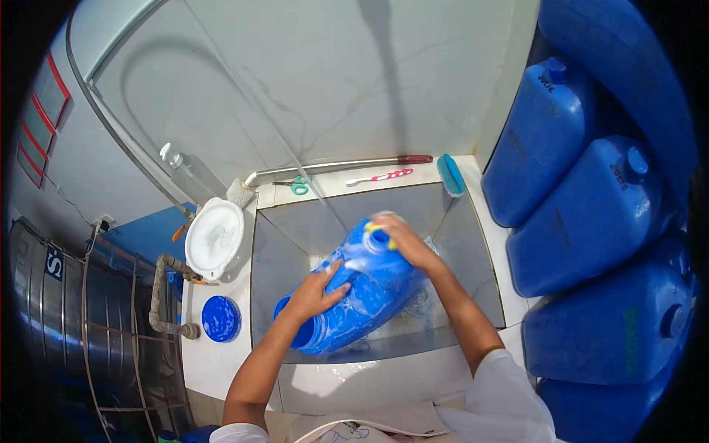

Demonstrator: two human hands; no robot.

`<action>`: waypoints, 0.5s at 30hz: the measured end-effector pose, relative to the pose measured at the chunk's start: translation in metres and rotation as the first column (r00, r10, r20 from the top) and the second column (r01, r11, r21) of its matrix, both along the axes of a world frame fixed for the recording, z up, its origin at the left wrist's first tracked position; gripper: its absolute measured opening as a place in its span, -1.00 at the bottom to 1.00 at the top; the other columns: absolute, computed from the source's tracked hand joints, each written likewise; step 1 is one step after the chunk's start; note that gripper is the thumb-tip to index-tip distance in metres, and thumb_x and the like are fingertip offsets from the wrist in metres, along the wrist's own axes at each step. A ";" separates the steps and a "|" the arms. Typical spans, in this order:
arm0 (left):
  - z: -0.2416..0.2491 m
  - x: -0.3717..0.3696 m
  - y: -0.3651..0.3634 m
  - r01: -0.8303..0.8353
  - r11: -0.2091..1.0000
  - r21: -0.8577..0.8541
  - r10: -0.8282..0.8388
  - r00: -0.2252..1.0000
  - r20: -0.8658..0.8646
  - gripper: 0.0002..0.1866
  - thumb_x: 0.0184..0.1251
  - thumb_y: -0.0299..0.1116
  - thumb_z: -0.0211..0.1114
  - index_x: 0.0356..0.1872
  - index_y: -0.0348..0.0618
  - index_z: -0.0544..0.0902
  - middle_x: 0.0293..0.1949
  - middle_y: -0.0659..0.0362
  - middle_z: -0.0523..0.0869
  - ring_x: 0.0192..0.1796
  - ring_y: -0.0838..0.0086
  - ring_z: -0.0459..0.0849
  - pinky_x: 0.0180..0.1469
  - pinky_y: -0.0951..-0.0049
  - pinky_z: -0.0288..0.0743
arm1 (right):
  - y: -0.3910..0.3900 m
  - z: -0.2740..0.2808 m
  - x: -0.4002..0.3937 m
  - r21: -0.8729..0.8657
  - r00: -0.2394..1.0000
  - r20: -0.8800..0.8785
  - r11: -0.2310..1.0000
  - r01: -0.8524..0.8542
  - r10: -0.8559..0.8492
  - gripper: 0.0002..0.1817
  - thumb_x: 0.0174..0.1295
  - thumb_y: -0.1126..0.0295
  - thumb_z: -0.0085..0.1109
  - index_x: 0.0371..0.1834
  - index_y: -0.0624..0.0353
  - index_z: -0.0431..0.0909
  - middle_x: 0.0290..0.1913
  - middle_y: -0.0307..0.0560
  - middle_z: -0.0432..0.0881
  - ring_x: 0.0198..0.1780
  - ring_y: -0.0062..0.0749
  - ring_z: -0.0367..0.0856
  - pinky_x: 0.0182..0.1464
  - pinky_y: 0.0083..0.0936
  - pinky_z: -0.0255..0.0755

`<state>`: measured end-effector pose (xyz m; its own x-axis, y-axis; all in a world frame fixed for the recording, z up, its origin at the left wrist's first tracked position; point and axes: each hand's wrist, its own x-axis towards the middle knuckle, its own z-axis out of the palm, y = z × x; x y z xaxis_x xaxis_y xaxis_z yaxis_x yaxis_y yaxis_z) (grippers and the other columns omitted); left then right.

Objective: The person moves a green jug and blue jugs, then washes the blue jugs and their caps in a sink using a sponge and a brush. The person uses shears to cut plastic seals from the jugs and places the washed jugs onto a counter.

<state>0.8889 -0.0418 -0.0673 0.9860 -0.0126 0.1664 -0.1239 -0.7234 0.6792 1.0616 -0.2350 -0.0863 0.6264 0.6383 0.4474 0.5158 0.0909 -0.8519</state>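
A soapy blue water jug lies tilted in the sink, its wide mouth toward the lower left and its small spout toward the upper right. My left hand grips the jug's upper side near the wide mouth, thumb apart from the fingers. At the spout, my right hand is closed on a yellow sponge pressed against the jug; part of the sponge is hidden under the fingers. White foam coats the jug around both hands.
Left of the sink stand a white basin of suds, a soapy blue lid and a pump bottle. Scissors, a toothbrush, a long-handled brush and a blue scrub brush line the back ledge. Blue jugs crowd the right.
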 end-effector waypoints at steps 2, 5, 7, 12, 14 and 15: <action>0.004 -0.012 0.000 0.021 0.998 0.060 -0.011 0.984 -0.176 -0.38 0.16 -0.17 0.32 0.22 -0.22 0.38 -0.12 -0.18 0.64 -0.11 -0.03 0.66 -0.04 0.24 0.50 | 0.030 0.010 0.019 -0.019 0.962 0.008 0.962 -0.274 0.274 -0.68 0.26 0.26 -0.07 -0.07 0.27 0.46 0.02 0.01 0.50 0.06 -0.21 0.46 0.16 -0.41 0.28; -0.020 -0.030 0.011 -0.094 0.994 0.056 0.097 0.994 -0.045 -0.41 0.16 -0.20 0.33 0.21 -0.19 0.41 -0.21 -0.12 0.68 -0.22 0.05 0.69 -0.16 0.25 0.53 | 0.057 0.014 0.023 -0.175 0.842 -0.223 0.830 -0.530 0.491 -0.70 0.28 0.30 -0.10 -0.15 0.31 0.52 -0.06 -0.04 0.54 0.05 -0.37 0.46 0.17 -0.48 0.26; -0.039 -0.034 0.028 -0.205 0.978 -0.028 0.207 0.959 0.193 -0.42 0.17 -0.24 0.35 0.19 -0.22 0.41 -0.37 0.00 0.70 -0.43 0.24 0.69 -0.39 0.38 0.52 | 0.059 -0.038 0.027 -0.031 0.829 -0.417 0.905 -0.423 0.373 -0.68 0.29 0.29 -0.11 -0.09 0.30 0.51 -0.07 -0.01 0.55 0.05 -0.38 0.46 0.18 -0.48 0.27; -0.079 -0.032 0.081 -0.515 0.728 -0.452 0.513 0.847 -0.138 -0.45 0.21 -0.24 0.32 0.18 -0.27 0.42 -0.50 0.20 0.61 -0.57 0.55 0.55 -0.55 0.59 0.40 | 0.004 -0.281 0.081 -0.756 0.852 -0.037 0.572 0.318 -0.522 -0.52 0.39 0.19 -0.22 0.21 0.33 0.32 0.10 0.21 0.46 0.11 -0.11 0.44 0.16 -0.33 0.32; -0.083 -0.032 0.092 -0.573 0.632 -0.521 0.560 0.803 -0.205 -0.48 0.23 -0.23 0.30 0.16 -0.27 0.43 -0.53 0.25 0.57 -0.61 0.62 0.50 -0.59 0.63 0.35 | 0.043 -0.242 -0.019 -0.607 0.758 -0.103 0.645 0.465 -0.644 -0.50 0.34 0.23 -0.15 0.24 0.36 0.25 0.09 0.30 0.38 0.09 0.08 0.38 0.16 -0.16 0.28; -0.084 -0.031 0.096 -0.640 0.580 -0.504 0.594 0.756 -0.276 -0.52 0.25 -0.22 0.28 0.12 -0.26 0.45 -0.55 0.25 0.55 -0.64 0.61 0.48 -0.62 0.62 0.33 | 0.065 -0.216 -0.059 -0.550 0.792 -0.062 0.683 0.481 -0.607 -0.46 0.28 0.27 -0.04 0.24 0.40 0.23 0.14 0.38 0.29 0.18 0.16 0.28 0.26 -0.08 0.15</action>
<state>0.8577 0.0546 -0.1510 0.7302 0.6709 -0.1293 0.2748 -0.1151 0.9546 1.0026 -0.1702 -0.3024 0.9713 0.2372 -0.0175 0.1315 -0.5968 -0.7915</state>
